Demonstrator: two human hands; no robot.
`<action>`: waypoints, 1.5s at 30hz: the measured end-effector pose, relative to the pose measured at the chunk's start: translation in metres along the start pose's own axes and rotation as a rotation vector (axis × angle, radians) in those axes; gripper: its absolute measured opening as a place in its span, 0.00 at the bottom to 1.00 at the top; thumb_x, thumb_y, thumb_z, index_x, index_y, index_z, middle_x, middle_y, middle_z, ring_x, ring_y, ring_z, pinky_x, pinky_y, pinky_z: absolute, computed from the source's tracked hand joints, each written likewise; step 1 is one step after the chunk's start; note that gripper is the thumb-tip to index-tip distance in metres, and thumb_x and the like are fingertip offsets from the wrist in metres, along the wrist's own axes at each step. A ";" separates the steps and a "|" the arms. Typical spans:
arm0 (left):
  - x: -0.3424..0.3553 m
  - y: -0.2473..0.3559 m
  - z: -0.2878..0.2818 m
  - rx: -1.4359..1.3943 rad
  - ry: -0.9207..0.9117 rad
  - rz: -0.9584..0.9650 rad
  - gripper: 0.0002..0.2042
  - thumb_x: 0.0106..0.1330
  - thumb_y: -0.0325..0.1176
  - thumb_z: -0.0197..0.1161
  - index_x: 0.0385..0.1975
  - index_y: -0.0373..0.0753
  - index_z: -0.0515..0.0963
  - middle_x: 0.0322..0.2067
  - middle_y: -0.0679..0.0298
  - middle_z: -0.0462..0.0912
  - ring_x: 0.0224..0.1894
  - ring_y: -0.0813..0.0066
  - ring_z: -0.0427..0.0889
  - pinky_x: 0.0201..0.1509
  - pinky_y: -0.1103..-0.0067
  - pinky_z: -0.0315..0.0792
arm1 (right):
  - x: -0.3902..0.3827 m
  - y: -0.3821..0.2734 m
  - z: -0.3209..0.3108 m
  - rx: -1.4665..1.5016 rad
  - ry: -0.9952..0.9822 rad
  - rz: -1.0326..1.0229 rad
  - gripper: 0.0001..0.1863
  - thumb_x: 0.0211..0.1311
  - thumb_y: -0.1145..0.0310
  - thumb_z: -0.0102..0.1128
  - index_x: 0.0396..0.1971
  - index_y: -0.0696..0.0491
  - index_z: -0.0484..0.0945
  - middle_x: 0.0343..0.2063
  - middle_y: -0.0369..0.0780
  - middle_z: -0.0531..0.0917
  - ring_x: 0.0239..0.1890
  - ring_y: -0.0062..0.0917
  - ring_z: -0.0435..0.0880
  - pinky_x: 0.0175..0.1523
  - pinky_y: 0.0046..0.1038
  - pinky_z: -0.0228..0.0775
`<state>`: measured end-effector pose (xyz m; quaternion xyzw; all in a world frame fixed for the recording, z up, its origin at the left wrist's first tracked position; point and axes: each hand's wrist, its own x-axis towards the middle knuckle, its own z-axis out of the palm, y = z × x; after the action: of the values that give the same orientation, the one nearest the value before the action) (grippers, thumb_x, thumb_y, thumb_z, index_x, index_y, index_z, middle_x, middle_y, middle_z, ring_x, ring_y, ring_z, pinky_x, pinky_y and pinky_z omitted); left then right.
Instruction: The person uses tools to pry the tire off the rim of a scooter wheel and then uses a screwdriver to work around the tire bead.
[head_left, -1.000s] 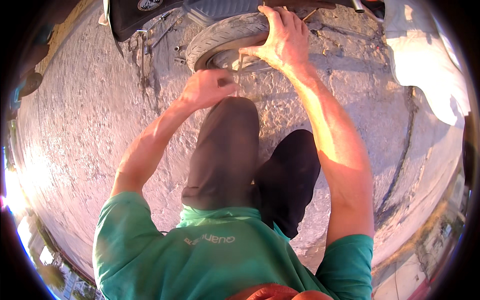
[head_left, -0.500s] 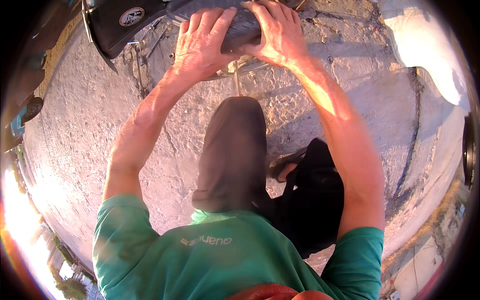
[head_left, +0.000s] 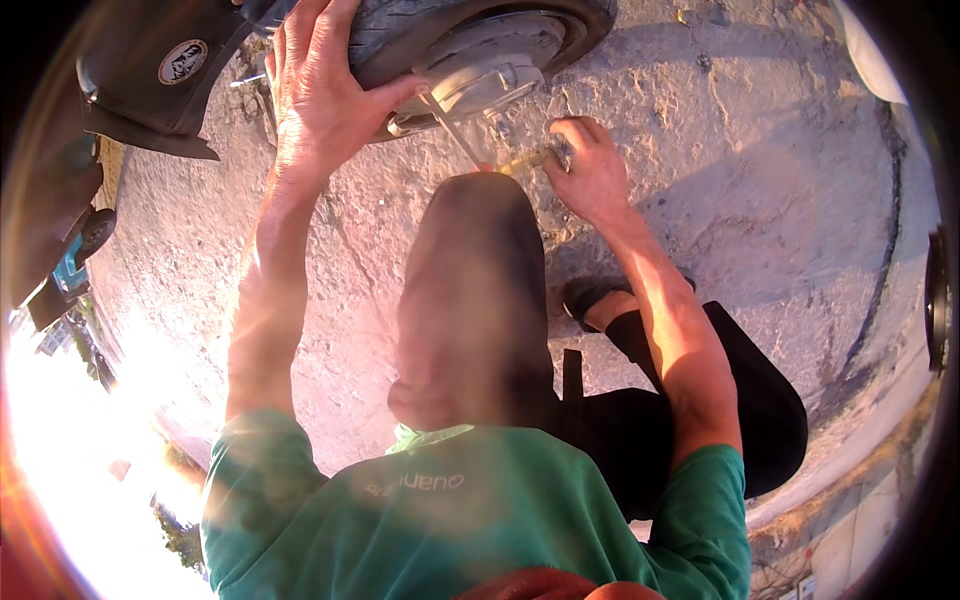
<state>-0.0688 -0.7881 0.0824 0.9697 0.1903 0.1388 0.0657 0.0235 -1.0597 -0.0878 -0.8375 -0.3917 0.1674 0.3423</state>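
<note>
A wheel with a black tyre (head_left: pixel 395 35) and a grey metal hub (head_left: pixel 500 65) is in front of my raised knee. My left hand (head_left: pixel 318 105) lies spread against the tyre's left side, thumb stretched toward the hub. That thumb meets the upper end of a thin flat bar (head_left: pixel 455 130), which slants down to a reddish end at my knee. Right of the knee, my right hand (head_left: pixel 592 175) is closed, its fingertips at a yellowish tool handle (head_left: pixel 522 162) low over the ground. The tool's working end cannot be made out.
A black mudguard-like panel (head_left: pixel 150 75) with a round sticker hangs at the upper left. A metal tool (head_left: pixel 250 80) partly shows beside the tyre. My dark shoe (head_left: pixel 590 298) rests on the rough, cracked concrete (head_left: pixel 690 200). Strong glare fills the lower left.
My right hand has left the tyre and moved down and right to the yellowish handle. My left hand has shifted left along the tyre. More of the wheel and hub now shows.
</note>
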 end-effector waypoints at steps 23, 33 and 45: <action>-0.002 -0.007 0.010 -0.100 0.103 0.065 0.50 0.41 0.40 0.86 0.71 0.54 0.69 0.65 0.63 0.72 0.70 0.55 0.67 0.69 0.58 0.64 | -0.011 -0.026 -0.177 -0.063 -0.556 0.393 0.22 0.73 0.56 0.56 0.55 0.59 0.76 0.38 0.54 0.87 0.44 0.50 0.88 0.47 0.47 0.76; -0.004 -0.004 0.013 -0.154 0.144 0.042 0.49 0.41 0.40 0.85 0.71 0.53 0.71 0.63 0.61 0.74 0.63 0.54 0.72 0.70 0.59 0.66 | 0.046 -0.146 -0.229 -0.250 -0.180 -0.118 0.19 0.68 0.63 0.65 0.54 0.56 0.80 0.39 0.50 0.87 0.39 0.48 0.87 0.44 0.43 0.78; -0.006 -0.003 0.012 -0.178 0.186 0.040 0.46 0.43 0.39 0.85 0.69 0.55 0.72 0.61 0.67 0.74 0.62 0.58 0.72 0.65 0.59 0.68 | 0.078 -0.175 -0.229 -0.501 -0.305 -0.196 0.17 0.67 0.62 0.65 0.53 0.53 0.82 0.38 0.48 0.88 0.39 0.49 0.86 0.44 0.46 0.78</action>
<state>-0.0718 -0.7882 0.0688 0.9466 0.1630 0.2457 0.1307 0.1038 -1.0206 0.1970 -0.8192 -0.5466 0.1554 0.0770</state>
